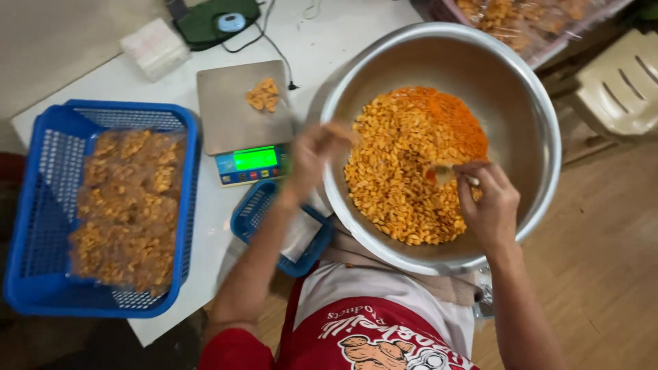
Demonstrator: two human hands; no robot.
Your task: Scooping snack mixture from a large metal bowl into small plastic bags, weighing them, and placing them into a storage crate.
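Bowl: one large steel bowl (534,130), tilted against the person's lap, holding orange-coated snack pieces (404,171) with red powder at the far side
Left hand (312,156): blurred, fingers curled over the bowl's near-left rim
Right hand (488,202): closed on a spoon (449,175) dug into the pieces
Baskets: two blue, a large basket (41,274) with clear filled packets (127,205), a small basket (253,209) by the rim
Scale: one scale (233,113) on the white table (329,41), green display lit, a few pieces on its plate
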